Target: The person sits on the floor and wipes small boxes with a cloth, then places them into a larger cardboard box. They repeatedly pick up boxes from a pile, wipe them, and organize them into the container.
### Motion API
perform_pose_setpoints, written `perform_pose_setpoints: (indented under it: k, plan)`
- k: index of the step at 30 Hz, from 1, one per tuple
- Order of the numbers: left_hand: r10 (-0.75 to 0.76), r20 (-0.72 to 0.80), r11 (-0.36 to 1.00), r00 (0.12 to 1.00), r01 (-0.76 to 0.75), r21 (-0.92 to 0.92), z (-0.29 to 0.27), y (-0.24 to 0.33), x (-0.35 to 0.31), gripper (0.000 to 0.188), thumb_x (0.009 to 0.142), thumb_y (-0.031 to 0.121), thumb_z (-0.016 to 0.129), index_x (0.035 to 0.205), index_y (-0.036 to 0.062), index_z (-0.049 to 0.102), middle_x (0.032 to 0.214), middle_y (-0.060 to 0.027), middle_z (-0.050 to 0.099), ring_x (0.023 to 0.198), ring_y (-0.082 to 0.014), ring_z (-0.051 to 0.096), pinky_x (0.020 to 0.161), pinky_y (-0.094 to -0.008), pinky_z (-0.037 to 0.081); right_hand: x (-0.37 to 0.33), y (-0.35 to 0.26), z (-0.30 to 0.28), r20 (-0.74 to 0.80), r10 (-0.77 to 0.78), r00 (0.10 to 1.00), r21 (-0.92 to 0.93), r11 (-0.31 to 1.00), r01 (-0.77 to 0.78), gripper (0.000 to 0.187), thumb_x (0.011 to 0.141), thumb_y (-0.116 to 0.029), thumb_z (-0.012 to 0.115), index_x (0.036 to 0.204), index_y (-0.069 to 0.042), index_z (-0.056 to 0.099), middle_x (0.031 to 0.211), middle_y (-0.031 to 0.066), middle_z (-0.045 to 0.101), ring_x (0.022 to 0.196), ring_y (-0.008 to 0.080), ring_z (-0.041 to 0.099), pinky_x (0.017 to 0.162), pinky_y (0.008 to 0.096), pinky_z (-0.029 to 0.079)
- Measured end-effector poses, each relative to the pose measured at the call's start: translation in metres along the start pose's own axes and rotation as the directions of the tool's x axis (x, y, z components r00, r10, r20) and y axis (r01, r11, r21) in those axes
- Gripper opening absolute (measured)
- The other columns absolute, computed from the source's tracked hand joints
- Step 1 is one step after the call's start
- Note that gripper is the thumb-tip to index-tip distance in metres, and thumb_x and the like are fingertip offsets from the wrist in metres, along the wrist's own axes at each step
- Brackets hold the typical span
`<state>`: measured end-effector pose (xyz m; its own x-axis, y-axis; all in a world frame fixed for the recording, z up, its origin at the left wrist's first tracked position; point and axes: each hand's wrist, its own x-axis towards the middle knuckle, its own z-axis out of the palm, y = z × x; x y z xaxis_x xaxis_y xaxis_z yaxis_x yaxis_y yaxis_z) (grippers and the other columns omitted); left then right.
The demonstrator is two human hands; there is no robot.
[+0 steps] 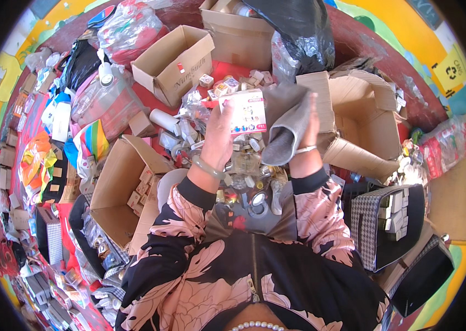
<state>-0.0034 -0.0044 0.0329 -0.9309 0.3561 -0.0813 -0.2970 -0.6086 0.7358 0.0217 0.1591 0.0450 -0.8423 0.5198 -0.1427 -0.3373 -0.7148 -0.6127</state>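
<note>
My left hand (219, 137) grips a flat white box (247, 115) with red edges and small coloured pictures on its face, with my thumb over its left side. A grey cloth (287, 128) hangs folded from my right hand (311, 131), next to the box; most of the right fingers are hidden behind it. Below both hands lies a heap of small bottles and little boxes (247, 163). A small pile of little cartons (227, 86) sits on red material just beyond the white box.
Open cardboard boxes stand at the far left (161, 69), right (362, 118) and near left (111, 193), the last holding small cartons. A checked bin (379, 220) with white cartons stands at the right. A black plastic bag (304, 33) and clear bags (131, 33) lie at the back.
</note>
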Motion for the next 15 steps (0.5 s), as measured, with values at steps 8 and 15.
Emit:
perform_pose_setpoints:
  k: [8, 15]
  plan:
    - [-0.025, 0.027, 0.998, 0.999, 0.024, 0.051, -0.006, -0.010, -0.001, 0.055, 0.092, 0.051, 0.041, 0.124, 0.0061, 0.045, 0.118, -0.0044, 0.053, 0.105, -0.0151, 0.053, 0.087, -0.0322, 0.044, -0.023, 0.011, 0.012, 0.826, -0.040, 0.562, -0.560, -0.173, 0.811, 0.067, 0.060, -0.034, 0.080, 0.121, -0.019, 0.056, 0.129, 0.0253, 0.040, 0.116, 0.0402, 0.044, 0.097, 0.0380, 0.039]
    - [-0.114, 0.151, 0.994, 0.982, 0.111, 0.024, 0.005, 0.001, -0.006, 0.033, 0.095, 0.035, 0.048, 0.112, 0.0066, 0.052, 0.094, -0.0009, 0.058, 0.080, -0.0080, 0.055, 0.068, -0.0235, 0.046, -0.014, 0.011, 0.006, 0.662, -0.436, 0.610, -0.658, 0.051, 0.751, 0.029, 0.073, -0.026, 0.075, 0.086, -0.002, 0.064, 0.080, 0.0117, 0.063, 0.073, 0.0289, 0.060, 0.069, 0.0347, 0.048]
